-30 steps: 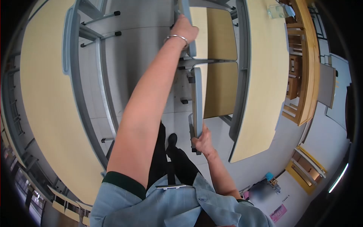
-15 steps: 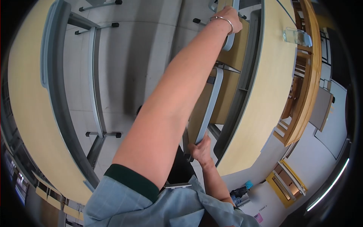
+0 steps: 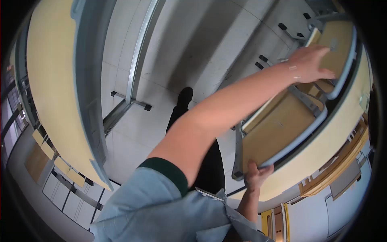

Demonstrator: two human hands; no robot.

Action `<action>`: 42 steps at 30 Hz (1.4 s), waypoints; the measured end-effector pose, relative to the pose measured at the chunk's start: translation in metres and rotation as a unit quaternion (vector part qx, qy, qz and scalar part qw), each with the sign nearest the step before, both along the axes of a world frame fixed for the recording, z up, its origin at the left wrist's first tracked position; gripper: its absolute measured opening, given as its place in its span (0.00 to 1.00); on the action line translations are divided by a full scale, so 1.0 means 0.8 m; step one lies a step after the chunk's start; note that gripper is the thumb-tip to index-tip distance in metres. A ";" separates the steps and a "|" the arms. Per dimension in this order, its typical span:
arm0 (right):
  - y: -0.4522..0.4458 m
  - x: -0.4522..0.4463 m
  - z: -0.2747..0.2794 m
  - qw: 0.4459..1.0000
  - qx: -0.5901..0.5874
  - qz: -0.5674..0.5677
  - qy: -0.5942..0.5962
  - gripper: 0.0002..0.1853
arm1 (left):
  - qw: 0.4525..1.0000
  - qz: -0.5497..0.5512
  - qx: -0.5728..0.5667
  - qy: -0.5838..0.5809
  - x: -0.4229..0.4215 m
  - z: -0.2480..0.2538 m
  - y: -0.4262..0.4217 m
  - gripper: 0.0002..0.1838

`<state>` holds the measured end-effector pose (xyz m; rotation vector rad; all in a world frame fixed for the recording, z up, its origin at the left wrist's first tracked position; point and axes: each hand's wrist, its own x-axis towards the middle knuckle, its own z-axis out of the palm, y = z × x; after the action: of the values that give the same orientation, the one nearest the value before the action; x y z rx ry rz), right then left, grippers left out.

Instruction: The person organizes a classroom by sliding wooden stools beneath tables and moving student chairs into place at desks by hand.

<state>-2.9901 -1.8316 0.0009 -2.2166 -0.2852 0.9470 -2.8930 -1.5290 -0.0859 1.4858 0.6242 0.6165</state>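
Note:
My left hand (image 3: 309, 64), with a bracelet at the wrist, reaches across to the farther chair (image 3: 336, 44). Its fingers and thumb are spread by the chair's wooden panel; whether they press on it I cannot tell. Closer to my body, my right hand (image 3: 258, 175) grips the lower corner of the nearer chair (image 3: 278, 133), thumb on the wooden face and other fingers at the grey-blue edge. Both chairs have tan panels and grey trim, and stand in line against the long desk on the right.
A long pale desk (image 3: 52, 80) with a grey edge runs along the left, its metal leg (image 3: 139, 52) standing on the grey tiled floor (image 3: 161, 68). My black shoe (image 3: 185, 97) is between the rows. The right desk (image 3: 300, 173) borders the chairs.
The view has turned, bringing the chairs' tan faces into fuller sight. My left hand has loosened from the farther chair's edge and spread its fingers. My right hand stays on the nearer chair.

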 end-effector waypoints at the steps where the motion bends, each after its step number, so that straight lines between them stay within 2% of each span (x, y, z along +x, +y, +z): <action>1: 0.000 -0.002 -0.001 1.000 -0.002 -0.010 -0.002 0.17 | 0.999 0.046 0.009 0.016 -0.050 -0.040 0.001 0.37; 2: -0.007 -0.003 -0.003 0.999 0.001 -0.030 0.019 0.17 | 0.991 0.119 -0.003 0.065 -0.096 -0.101 -0.005 0.31; 3: -0.001 -0.003 0.004 1.000 0.004 -0.019 0.012 0.17 | 0.960 0.203 -0.139 0.131 -0.156 -0.127 -0.011 0.26; 4: -0.014 -0.002 0.005 0.998 -0.040 -0.036 0.019 0.18 | 0.938 0.288 -0.099 0.165 -0.213 -0.268 -0.034 0.22; 5: -0.024 -0.008 0.007 0.995 -0.061 -0.081 -0.009 0.23 | 0.905 0.326 -0.092 0.257 -0.287 -0.309 -0.047 0.19; 6: -0.035 -0.015 0.008 0.988 -0.080 -0.127 -0.037 0.27 | 0.862 0.366 0.001 0.351 -0.362 -0.374 -0.067 0.16; 7: -0.021 -0.023 0.011 0.976 -0.117 -0.166 -0.076 0.30 | 0.834 0.349 0.054 0.424 -0.444 -0.427 -0.084 0.15; 8: -0.006 -0.031 0.013 0.960 -0.153 -0.208 -0.112 0.34 | 0.823 0.306 -0.009 0.479 -0.524 -0.469 -0.101 0.14; 9: 0.008 -0.039 0.016 0.939 -0.186 -0.250 -0.144 0.37 | 0.776 0.338 -0.009 0.532 -0.574 -0.472 -0.112 0.13; 10: -0.030 -0.029 0.016 0.940 -0.155 -0.257 -0.164 0.35 | 0.752 0.398 -0.035 0.524 -0.639 -0.515 -0.132 0.13; 11: -0.070 -0.017 0.016 0.940 -0.123 -0.261 -0.182 0.33 | 0.726 0.387 -0.057 0.565 -0.688 -0.534 -0.145 0.14; 12: -0.038 0.008 0.062 0.919 -0.361 -0.147 0.062 0.36 | 0.699 0.375 -0.081 0.603 -0.728 -0.543 -0.158 0.15; 13: -0.028 0.006 0.049 0.944 -0.302 -0.131 0.006 0.36 | 0.658 0.343 -0.123 0.659 -0.760 -0.553 -0.170 0.15; 15: -0.005 -0.008 -0.005 0.969 -0.206 -0.108 -0.081 0.36 | 0.621 0.340 -0.176 0.684 -0.770 -0.555 -0.193 0.16; 18: 0.005 -0.014 -0.029 0.973 -0.183 -0.092 -0.108 0.35 | 0.725 0.270 -0.200 0.602 -0.800 -0.614 -0.248 0.19; 20: 0.008 -0.016 -0.035 0.974 -0.179 -0.082 -0.117 0.35 | 0.747 0.131 -0.108 0.642 -0.759 -0.606 -0.262 0.20; 24: 0.011 -0.020 -0.038 0.976 -0.168 -0.069 -0.119 0.35 | 0.782 -0.006 -0.195 0.592 -0.680 -0.583 -0.284 0.21; 26: 0.013 -0.020 -0.037 0.978 -0.163 -0.065 -0.116 0.34 | 0.800 -0.031 -0.189 0.568 -0.658 -0.573 -0.297 0.20; 29: 0.013 -0.019 -0.036 0.979 -0.153 -0.057 -0.121 0.34 | 0.799 0.032 -0.170 0.576 -0.629 -0.568 -0.291 0.18; 32: 0.012 -0.017 -0.042 0.980 -0.147 -0.049 -0.128 0.34 | 0.819 0.177 -0.035 0.544 -0.608 -0.592 -0.243 0.16; 34: 0.012 -0.018 -0.047 0.979 -0.146 -0.045 -0.132 0.33 | 0.812 0.245 -0.006 0.529 -0.588 -0.615 -0.189 0.16; 36: 0.010 -0.018 -0.051 0.978 -0.148 -0.052 -0.140 0.33 | 0.820 0.260 0.025 0.509 -0.570 -0.639 -0.135 0.17; 39: 0.008 -0.018 -0.058 0.975 -0.154 -0.064 -0.148 0.33 | 0.802 0.279 0.118 0.515 -0.542 -0.661 -0.093 0.17; 42: 0.010 -0.018 -0.064 0.972 -0.162 -0.071 -0.152 0.33 | 0.815 0.243 0.109 0.514 -0.521 -0.665 -0.092 0.16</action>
<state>-3.0046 -1.8233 -0.0506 -2.6465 -0.1125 0.6066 -3.3099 -1.6024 -0.6177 1.8411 1.8709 0.1981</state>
